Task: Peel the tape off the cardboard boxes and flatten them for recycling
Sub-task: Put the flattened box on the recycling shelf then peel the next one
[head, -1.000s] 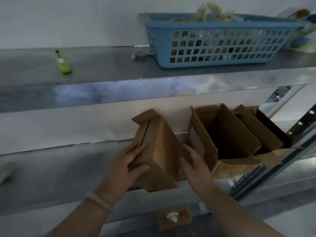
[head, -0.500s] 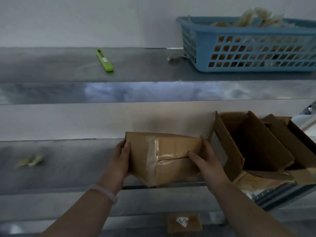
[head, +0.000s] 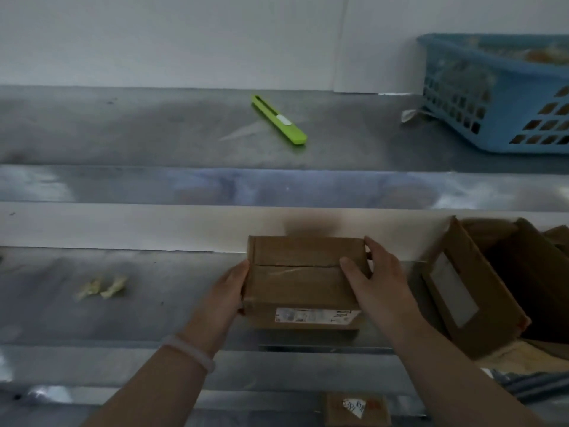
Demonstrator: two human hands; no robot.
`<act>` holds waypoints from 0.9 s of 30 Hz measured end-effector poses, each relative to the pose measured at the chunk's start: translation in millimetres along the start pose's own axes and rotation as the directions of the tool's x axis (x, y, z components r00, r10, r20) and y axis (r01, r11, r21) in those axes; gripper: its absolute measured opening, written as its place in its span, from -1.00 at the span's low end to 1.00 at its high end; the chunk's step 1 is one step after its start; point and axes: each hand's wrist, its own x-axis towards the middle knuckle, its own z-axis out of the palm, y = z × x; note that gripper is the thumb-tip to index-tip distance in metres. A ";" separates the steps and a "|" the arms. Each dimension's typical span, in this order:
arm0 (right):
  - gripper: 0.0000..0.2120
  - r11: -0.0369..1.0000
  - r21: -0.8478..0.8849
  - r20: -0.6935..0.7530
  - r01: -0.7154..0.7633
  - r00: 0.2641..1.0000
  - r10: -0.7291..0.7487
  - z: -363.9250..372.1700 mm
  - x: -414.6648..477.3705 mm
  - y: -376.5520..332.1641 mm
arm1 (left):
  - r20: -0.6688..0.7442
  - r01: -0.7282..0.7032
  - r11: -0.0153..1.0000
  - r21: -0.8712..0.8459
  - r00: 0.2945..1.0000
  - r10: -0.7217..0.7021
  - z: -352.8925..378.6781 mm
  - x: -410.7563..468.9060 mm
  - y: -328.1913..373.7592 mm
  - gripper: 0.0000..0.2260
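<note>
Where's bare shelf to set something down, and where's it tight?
Free: lower shelf between the scraps and the left hand on the box; upper shelf left of the cutter, and between cutter and basket. Tight: right of the box, where the right hand sits close to the open boxes; the basket fills the upper right.

Blue basket cut by right edge; contents blurred. Open cardboard box likewise cut at right. Label print on taped box unreadable. Left hand: most fingers hidden behind box.
</note>
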 end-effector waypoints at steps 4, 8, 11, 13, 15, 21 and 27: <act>-0.19 0.987 -0.157 0.144 -0.035 0.988 0.058 31.7 -0.3 -9.0 | -0.021 -0.016 0.996 0.084 1.000 0.018 -19.7 16.7 -5.8 -0.64; -0.23 0.976 -0.202 0.128 -0.077 0.986 0.104 52.3 -2.7 -7.9 | 0.033 -0.027 0.993 0.111 0.999 0.023 -35.7 27.5 -8.3 -0.69; -0.38 0.853 -0.464 0.031 0.239 0.967 -0.254 57.7 -0.2 -18.6 | 0.125 -0.018 0.996 0.087 0.992 0.008 -42.3 31.4 -8.9 -0.82; -0.43 0.765 -0.476 0.178 0.434 0.899 -0.399 66.2 1.2 -30.8 | 0.211 -0.039 0.998 0.058 0.977 0.026 -45.6 30.4 -12.4 -0.79; -0.52 0.734 -0.461 0.263 0.499 0.867 -0.424 76.6 -0.7 -37.6 | 0.224 -0.112 0.988 0.106 0.971 0.086 -48.6 28.1 -18.4 -0.68; -0.38 0.653 -0.588 0.285 0.477 0.878 -0.385 83.4 5.8 -34.8 | 0.118 -0.252 0.945 0.207 0.966 0.232 -54.2 23.9 -30.3 -0.82; -0.46 0.631 -0.613 0.272 0.475 0.877 -0.395 83.5 5.1 -36.6 | -0.022 -0.172 0.948 0.266 0.983 0.185 -58.8 14.1 -40.4 -0.67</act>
